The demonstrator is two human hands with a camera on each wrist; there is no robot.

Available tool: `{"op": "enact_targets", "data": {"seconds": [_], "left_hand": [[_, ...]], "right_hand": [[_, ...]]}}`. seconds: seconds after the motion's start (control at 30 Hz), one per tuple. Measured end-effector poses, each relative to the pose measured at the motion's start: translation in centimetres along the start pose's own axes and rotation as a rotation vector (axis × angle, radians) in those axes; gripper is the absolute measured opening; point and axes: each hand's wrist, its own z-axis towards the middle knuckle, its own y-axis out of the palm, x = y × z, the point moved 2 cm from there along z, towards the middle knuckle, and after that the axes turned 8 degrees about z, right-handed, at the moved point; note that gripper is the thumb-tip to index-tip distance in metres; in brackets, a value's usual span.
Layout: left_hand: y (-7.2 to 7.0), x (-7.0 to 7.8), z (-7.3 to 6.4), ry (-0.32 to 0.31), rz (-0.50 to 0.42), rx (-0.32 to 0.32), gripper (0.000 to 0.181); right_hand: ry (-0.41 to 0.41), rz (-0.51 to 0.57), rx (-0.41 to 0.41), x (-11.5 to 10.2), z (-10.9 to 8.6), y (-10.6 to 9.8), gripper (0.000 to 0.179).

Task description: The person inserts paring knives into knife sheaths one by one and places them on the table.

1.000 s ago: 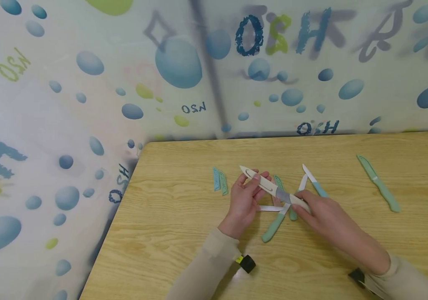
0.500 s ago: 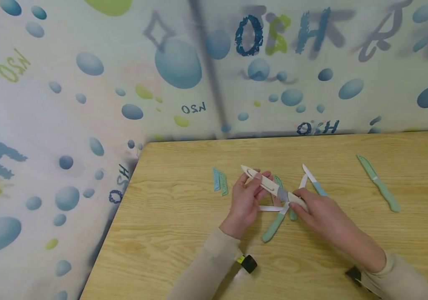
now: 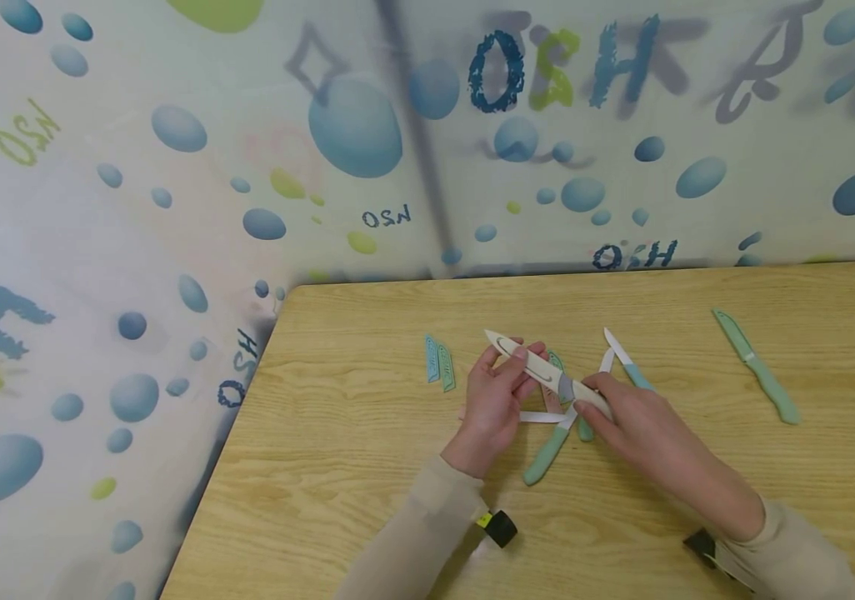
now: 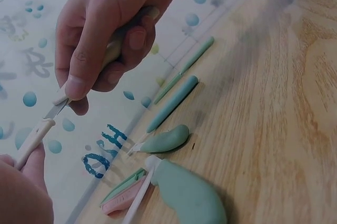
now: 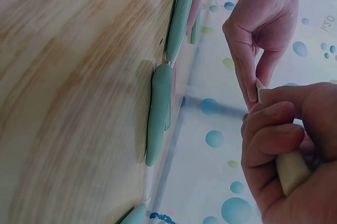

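Above the middle of the table, my left hand [image 3: 489,412] pinches a cream blade cover [image 3: 542,368] between thumb and fingers. My right hand [image 3: 648,425] grips the cream handle [image 5: 292,171] of a paring knife. Most of its blade is inside the cover; a short grey stretch of blade [image 3: 566,388] shows between cover and handle. Below the hands lie a green-handled knife [image 3: 546,457] with a bare blade, a second green handle [image 3: 586,430], a pink cover [image 4: 124,198] and a green cover [image 3: 556,362]. Another white blade [image 3: 542,417] runs behind my left hand, its handle mostly hidden.
A blue-handled knife [image 3: 637,377] with a bare blade lies beyond my right hand. Farther right is a green knife [image 3: 761,371] with its cover on. Left of my hands, a blue cover [image 3: 432,358] and a green cover [image 3: 447,368] lie side by side. A patterned wall backs the table.
My right hand has moved slightly left, and the handle has come closer to the cover. Less of the blade shows between them now. The left hand has shifted a little to the right.
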Motion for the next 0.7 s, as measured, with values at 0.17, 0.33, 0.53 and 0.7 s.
{"op": "enact_targets", "data": {"seconds": [0.17, 0.33, 0.53, 0.7], "left_hand": [[0.09, -0.02, -0.06, -0.003, -0.003, -0.003, 0.036], [0.13, -0.07, -0.09, -0.006, -0.001, 0.0, 0.036], [0.13, -0.08, -0.07, -0.003, -0.013, 0.004, 0.036], [0.03, -0.18, -0.02, -0.01, -0.016, 0.013, 0.037]], "right_hand": [[0.009, 0.006, -0.002, -0.06, 0.12, 0.01, 0.029], [0.021, 0.018, -0.014, -0.11, 0.29, 0.05, 0.028], [0.015, 0.017, -0.01, -0.15, 0.47, 0.12, 0.026], [0.002, 0.018, -0.004, -0.18, 0.6, 0.19, 0.025]]}}
